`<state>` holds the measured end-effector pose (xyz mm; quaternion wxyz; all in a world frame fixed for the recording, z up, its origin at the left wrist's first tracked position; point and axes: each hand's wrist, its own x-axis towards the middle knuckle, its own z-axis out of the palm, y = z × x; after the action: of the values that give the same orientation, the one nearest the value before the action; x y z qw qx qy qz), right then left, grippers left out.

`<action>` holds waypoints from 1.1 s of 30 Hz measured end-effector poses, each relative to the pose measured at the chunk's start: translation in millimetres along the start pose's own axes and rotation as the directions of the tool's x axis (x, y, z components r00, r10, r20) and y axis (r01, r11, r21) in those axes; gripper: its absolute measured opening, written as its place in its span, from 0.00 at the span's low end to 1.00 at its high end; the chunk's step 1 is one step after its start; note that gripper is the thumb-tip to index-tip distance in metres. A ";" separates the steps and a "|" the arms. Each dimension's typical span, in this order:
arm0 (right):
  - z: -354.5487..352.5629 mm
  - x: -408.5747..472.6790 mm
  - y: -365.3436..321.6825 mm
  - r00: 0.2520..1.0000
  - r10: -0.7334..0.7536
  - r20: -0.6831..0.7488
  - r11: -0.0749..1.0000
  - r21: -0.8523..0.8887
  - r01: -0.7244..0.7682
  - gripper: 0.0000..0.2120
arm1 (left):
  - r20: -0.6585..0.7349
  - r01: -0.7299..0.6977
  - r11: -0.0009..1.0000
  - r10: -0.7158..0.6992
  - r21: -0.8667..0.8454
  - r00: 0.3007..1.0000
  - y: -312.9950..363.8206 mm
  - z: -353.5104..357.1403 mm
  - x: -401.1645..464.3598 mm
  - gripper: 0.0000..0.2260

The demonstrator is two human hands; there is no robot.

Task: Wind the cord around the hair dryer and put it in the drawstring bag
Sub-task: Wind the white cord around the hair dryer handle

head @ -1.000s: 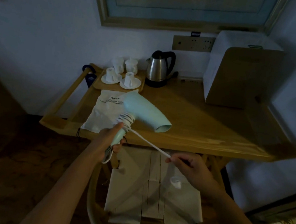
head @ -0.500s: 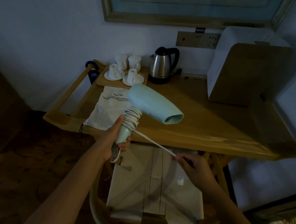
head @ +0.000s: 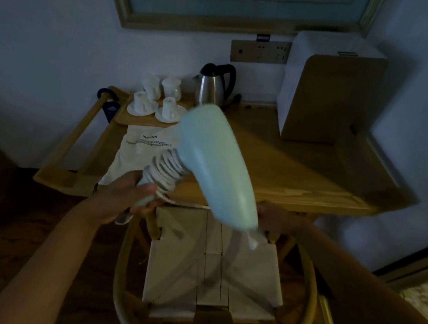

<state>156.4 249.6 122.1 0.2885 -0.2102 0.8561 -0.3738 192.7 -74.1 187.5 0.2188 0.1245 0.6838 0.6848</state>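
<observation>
A: Only 1 view to go through, the head camera. Where is the hair dryer (head: 215, 167)?

B: In the air over the front edge of the wooden table (head: 301, 173), above the chair (head: 217, 265). The left hand (head: 124, 196) is clamped around the lower handle. The barrel is blurred and slopes down to the right, nozzle low, close in front of the right hand (head: 273, 217).

A: And the cord (head: 166, 170)?

B: Coiled in many turns around the upper handle, just above the left hand's grip. A short pale end shows below the nozzle, which I take to be the plug (head: 252, 244), though it is too smeared to be sure.

A: Is the right hand holding it?

B: I cannot tell. The barrel hides most of that hand, fingers included.

A: The drawstring bag (head: 137, 157)?

B: Flat on the table, beyond the left hand and up to the left of the dryer, apart from both hands.

A: So the next move?

B: My judgement: winding is nearly done. The bag lies forward-left, nearer the left hand, so the dryer's long axis must swing back that way.
</observation>
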 end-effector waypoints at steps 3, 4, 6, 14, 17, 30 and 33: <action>-23.6 14.7 -11.0 0.982 0.094 -0.166 0.993 -0.059 -0.105 0.11 | 0.057 0.069 0.869 -0.111 0.489 0.992 20.4 18.2 3.0 0.20; -32.7 18.7 -15.1 0.974 0.089 -0.210 0.987 -0.109 -0.114 0.11 | 0.068 0.073 0.761 -0.153 0.644 0.986 22.1 25.2 6.7 0.18; -51.2 24.5 -24.6 0.957 0.040 -0.286 0.979 -0.183 -0.095 0.08 | 0.080 0.083 0.589 -0.246 0.804 0.966 16.4 38.9 13.6 0.15; -69.2 29.9 -62.1 0.925 0.126 -0.358 0.992 0.030 -0.123 0.04 | 0.053 0.022 0.226 -0.324 0.974 0.945 -45.8 66.0 35.2 0.24; -60.5 32.3 -82.1 0.928 0.179 -0.326 0.967 0.233 -0.105 0.04 | 0.064 -0.013 0.177 -0.289 0.984 0.955 -66.0 69.8 42.0 0.23; -10.4 -13.2 -96.0 0.954 0.046 -0.296 0.997 -0.046 -0.063 0.06 | -0.460 0.420 0.903 -0.335 0.092 0.822 -76.3 32.7 58.4 0.10; 4.8 -19.8 -73.4 0.952 0.037 -0.305 0.983 -0.158 -0.089 0.08 | -0.432 0.327 0.926 -0.377 -0.187 0.820 -75.4 25.3 56.4 0.09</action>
<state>184.9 212.1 181.9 0.1480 -0.1471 0.9249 -0.3177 165.0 -27.6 106.4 0.1793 -0.1814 0.6903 0.6771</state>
